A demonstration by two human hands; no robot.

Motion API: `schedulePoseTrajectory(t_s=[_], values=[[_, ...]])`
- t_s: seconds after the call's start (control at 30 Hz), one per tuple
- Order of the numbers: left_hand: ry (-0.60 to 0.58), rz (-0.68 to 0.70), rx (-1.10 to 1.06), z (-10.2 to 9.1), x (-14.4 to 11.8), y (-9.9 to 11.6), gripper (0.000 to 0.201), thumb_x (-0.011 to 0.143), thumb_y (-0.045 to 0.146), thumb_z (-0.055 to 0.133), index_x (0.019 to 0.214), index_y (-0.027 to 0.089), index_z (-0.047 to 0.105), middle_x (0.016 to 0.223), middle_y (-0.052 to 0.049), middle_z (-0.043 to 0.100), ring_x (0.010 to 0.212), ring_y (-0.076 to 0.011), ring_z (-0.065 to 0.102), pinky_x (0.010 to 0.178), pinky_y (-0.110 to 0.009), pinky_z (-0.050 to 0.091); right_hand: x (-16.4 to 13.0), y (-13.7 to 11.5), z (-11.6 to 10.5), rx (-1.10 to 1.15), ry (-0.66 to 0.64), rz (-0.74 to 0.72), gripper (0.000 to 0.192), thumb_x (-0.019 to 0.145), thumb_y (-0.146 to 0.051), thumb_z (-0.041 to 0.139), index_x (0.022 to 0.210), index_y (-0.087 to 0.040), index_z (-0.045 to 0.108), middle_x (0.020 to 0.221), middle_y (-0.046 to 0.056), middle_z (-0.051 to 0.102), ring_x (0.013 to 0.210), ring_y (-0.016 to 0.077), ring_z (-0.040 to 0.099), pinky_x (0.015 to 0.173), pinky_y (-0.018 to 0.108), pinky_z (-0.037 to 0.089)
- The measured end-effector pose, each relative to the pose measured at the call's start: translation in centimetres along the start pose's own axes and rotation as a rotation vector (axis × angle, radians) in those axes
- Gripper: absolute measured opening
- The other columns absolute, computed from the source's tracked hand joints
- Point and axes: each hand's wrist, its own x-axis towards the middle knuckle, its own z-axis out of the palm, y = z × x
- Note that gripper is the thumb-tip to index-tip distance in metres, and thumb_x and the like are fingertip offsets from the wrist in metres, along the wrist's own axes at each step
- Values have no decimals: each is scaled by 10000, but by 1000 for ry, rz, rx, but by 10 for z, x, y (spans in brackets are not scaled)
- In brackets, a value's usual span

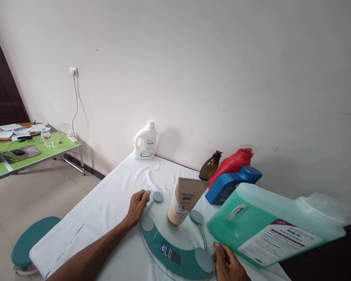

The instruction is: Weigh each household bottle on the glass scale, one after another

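Two hands work here: the left hand (138,207) rests curled at the scale (175,255) edge, holding nothing; the right hand (228,265) grips the green jug (260,226). Keep the tube (183,203) steady and upright on the scale.

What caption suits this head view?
Left hand steadies a glass scale bearing a tube; right hand by it.

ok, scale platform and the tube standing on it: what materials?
Scale: platform looks like clear glass, glossy; the white cloth shows through it. The teal band with the display and the grey-green round pads look like plastic. Tube: seems soft matte plastic, beige, flat crimped end up, standing on its cap.
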Motion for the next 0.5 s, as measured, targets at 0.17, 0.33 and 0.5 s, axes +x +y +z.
schedulePoseTrajectory(t_s=[0.17, 0.33, 0.5], values=[[2, -5, -7, -2, -2, 4, 726, 870, 911, 564, 674, 213, 525, 550, 52, 342, 544, -121, 324, 547, -279, 262, -10, -14, -2, -10, 5, -37, 494, 783, -747, 469, 796, -309, 696, 774, 127, 785, 777, 377, 733, 762, 444, 549], [-9, 15, -28, -2, -2, 10, 756, 838, 963, 544, 758, 211, 570, 554, 70, 333, 541, -118, 313, 551, -277, 295, -12, -21, 0, 2, 11, -31, 458, 784, -697, 469, 793, -296, 691, 723, 117, 759, 746, 357, 716, 759, 435, 525], [6, 92, 4, -3, -4, 21, 746, 887, 940, 506, 876, 203, 622, 589, 49, 425, 572, -141, 396, 587, -291, 352, -14, -25, -1, 15, 11, -88, 428, 832, -655, 448, 749, -289, 654, 723, 113, 758, 697, 321, 689, 746, 423, 499]])
